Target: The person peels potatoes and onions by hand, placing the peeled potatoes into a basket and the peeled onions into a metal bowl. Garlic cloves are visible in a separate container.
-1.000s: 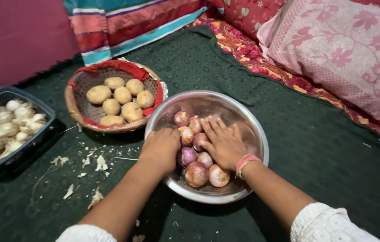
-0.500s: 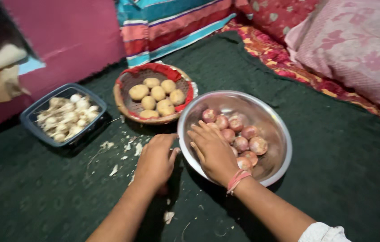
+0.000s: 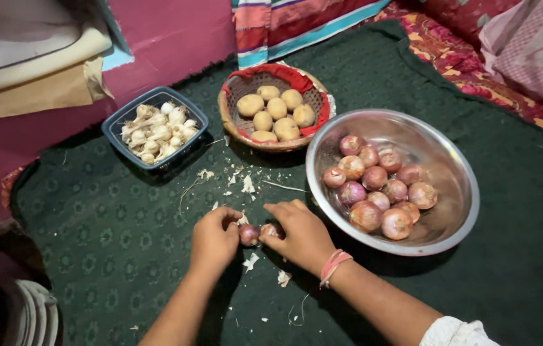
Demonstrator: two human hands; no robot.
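Onion (image 3: pixel 250 234), small and reddish, sits low at centre frame, pinched from either side by the left hand (image 3: pixel 213 240) and right hand (image 3: pixel 302 236), both closed on it just above the dark green mat (image 3: pixel 124 243). A firm left grip looks best, letting the right fingertips lift the dry skin. At right, a steel bowl (image 3: pixel 457 230) holds more onions (image 3: pixel 377 186); above, a basket of potatoes (image 3: pixel 276 112); upper left, a tub of garlic (image 3: pixel 156 128). Peel scraps (image 3: pixel 246 184) litter the mat; nothing blocks the hands.
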